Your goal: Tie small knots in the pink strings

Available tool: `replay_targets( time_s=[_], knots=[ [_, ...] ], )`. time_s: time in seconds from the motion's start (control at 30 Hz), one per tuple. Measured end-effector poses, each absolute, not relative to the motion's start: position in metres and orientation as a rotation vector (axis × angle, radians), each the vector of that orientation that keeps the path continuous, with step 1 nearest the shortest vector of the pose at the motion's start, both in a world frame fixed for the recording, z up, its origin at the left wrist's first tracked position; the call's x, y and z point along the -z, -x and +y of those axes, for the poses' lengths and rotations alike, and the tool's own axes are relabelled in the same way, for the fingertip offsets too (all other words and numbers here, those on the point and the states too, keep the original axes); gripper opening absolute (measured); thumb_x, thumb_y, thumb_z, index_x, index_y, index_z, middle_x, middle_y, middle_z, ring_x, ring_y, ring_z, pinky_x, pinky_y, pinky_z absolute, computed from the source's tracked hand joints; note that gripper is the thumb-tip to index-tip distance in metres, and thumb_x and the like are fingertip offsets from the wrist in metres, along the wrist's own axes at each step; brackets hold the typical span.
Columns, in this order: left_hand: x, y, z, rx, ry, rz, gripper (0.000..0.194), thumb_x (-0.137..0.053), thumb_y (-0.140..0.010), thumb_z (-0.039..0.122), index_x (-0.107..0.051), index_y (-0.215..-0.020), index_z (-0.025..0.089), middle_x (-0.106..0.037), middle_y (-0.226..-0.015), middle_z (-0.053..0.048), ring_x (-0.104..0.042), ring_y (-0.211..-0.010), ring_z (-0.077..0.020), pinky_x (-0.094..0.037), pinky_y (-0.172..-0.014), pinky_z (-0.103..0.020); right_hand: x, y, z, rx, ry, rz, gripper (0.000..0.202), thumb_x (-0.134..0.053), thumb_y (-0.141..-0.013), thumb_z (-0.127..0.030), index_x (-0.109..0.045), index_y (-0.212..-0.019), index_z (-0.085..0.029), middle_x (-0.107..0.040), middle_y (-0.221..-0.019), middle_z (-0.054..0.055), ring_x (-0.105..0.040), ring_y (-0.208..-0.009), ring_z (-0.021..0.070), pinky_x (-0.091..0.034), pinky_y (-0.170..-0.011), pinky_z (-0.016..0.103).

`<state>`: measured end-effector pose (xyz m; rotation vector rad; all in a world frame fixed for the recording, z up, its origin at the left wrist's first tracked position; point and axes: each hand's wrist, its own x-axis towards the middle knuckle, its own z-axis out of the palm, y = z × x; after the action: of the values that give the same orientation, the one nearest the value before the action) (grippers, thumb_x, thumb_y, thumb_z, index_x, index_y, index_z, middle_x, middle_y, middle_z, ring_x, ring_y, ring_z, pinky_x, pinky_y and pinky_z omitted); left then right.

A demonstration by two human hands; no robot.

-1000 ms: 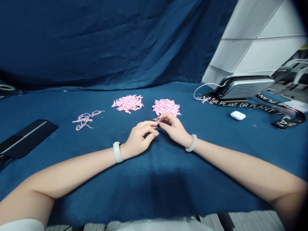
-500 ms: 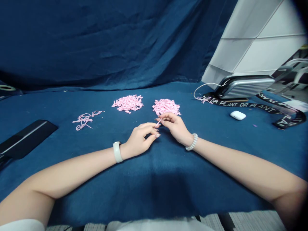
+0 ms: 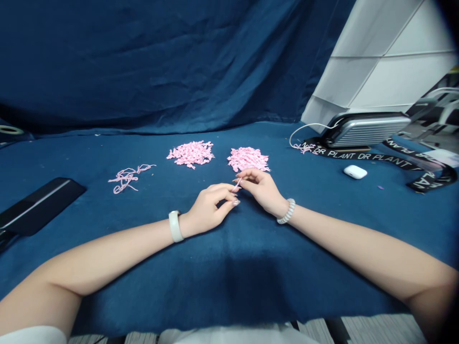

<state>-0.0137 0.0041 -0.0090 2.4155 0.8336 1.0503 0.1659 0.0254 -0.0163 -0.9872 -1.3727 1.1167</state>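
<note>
Between my fingertips, just in front of the right pile, is a small pink strip (image 3: 237,184). My right hand (image 3: 263,190) pinches its upper end. My left hand (image 3: 211,206) has its fingers closed around the lower end, with the thumb held a little lower. Beyond my hands lie two piles of small pink knotted pieces, a left pile (image 3: 191,154) and a right pile (image 3: 248,159). Loose pink strings (image 3: 125,178) lie in a tangle to the left.
A black flat object (image 3: 39,205) lies at the left. On the right are a white earphone case (image 3: 355,172), a black lettered strap (image 3: 362,156) and a silver ribbed case (image 3: 369,131) with a white cable. Dark blue cloth (image 3: 229,282) covers the table.
The pink strip sits slightly differently between my fingertips, which have shifted only a little. Both piles and the loose strings are unchanged.
</note>
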Motion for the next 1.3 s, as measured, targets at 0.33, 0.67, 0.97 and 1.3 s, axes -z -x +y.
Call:
replay_targets(
  time_s=[0.33,0.67,0.97,1.3],
  knots=[
    [0.0097,0.0141,0.0045,-1.027,-2.426,0.782,0.015,-0.052,-0.081,0.024,-0.064,-0.080,0.015,-0.063,-0.107,-0.007,-0.059,-0.103,-0.0133,-0.046,-0.094,-0.029,0.0121,-0.1659,0.0227,-1.061,1.085,-1.419,0.024,-0.066,-0.072,-0.037,-0.056,-0.072,-0.015,-0.059,-0.061,0.001,-0.056,-0.058,0.0118,-0.042,-0.057,0.025],
    [0.0072,0.0132,0.0029,-1.017,-2.419,0.828,0.013,-0.053,-0.081,0.024,-0.063,-0.079,0.015,-0.064,-0.107,-0.004,-0.060,-0.102,-0.0115,-0.046,-0.093,-0.026,0.0157,-0.1661,0.0253,-1.068,1.079,-1.344,0.026,-0.064,-0.073,-0.042,-0.057,-0.075,-0.017,-0.057,-0.057,-0.001,-0.057,-0.054,0.0116,-0.046,-0.060,0.026],
    [0.0042,0.0122,0.0013,-1.010,-2.365,0.789,0.013,-0.053,-0.081,0.022,-0.062,-0.078,0.014,-0.066,-0.099,-0.005,-0.063,-0.094,-0.0106,-0.049,-0.085,-0.022,0.0127,-0.1667,0.0243,-1.010,1.071,-1.276,0.022,-0.067,-0.071,-0.036,-0.059,-0.075,-0.016,-0.057,-0.061,-0.001,-0.051,-0.057,0.0096,-0.040,-0.059,0.024],
    [0.0040,0.0118,0.0002,-1.004,-2.332,0.777,0.013,-0.052,-0.081,0.022,-0.061,-0.077,0.014,-0.067,-0.095,-0.006,-0.063,-0.093,-0.0116,-0.049,-0.085,-0.025,0.0121,-0.1677,0.0281,-1.015,1.060,-1.214,0.021,-0.063,-0.073,-0.035,-0.056,-0.067,-0.016,-0.053,-0.065,-0.001,-0.049,-0.063,0.0105,-0.041,-0.065,0.026]
  ],
)
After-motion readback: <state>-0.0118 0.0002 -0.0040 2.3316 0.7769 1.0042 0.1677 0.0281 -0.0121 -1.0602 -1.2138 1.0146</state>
